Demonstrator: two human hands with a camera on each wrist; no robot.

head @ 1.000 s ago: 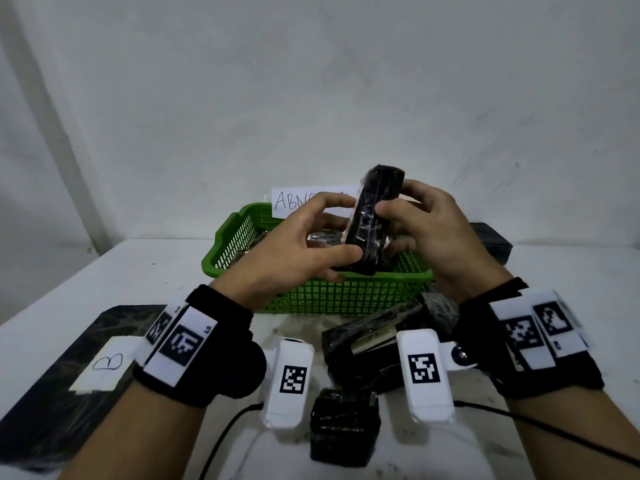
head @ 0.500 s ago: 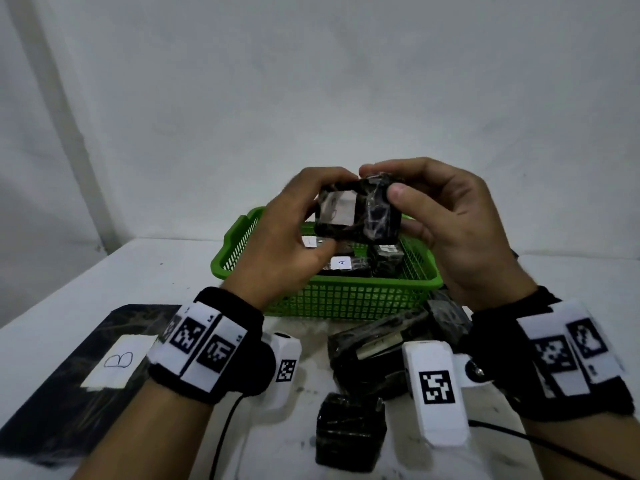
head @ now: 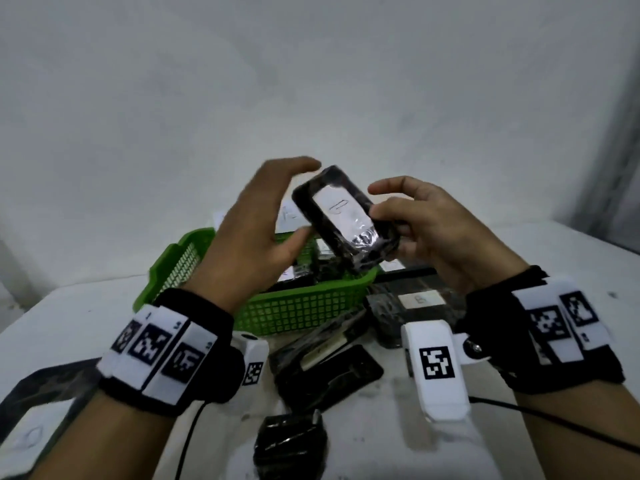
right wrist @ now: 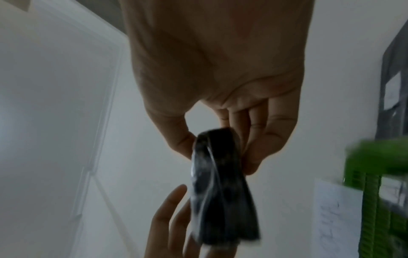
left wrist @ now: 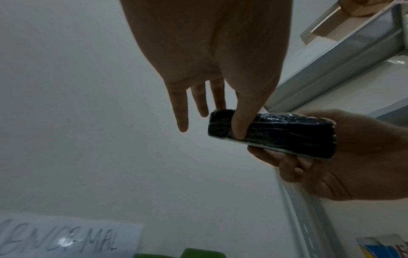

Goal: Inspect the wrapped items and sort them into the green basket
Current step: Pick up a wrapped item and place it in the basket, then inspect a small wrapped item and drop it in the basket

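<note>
At the far left of the table lies a dark sheet bearing a white paper label. Next comes the left hand, raised above the green basket: its fingers are fairly straight and spread, the thumb tip resting against the near left edge of the wrapped item and one finger touching its far end, without curling round it. The wrapped item, a black film-covered block with a white label facing up, is held in the air over the basket's right part; its long axis runs from the far left down toward the near right, the far end tilted upward. The right hand grasps the item's near right end, thumb on top and fingers curled beneath. In the basket lie more wrapped pieces with white labels. In front of the basket and below the right hand, several other black wrapped packs lie on the table.
</note>
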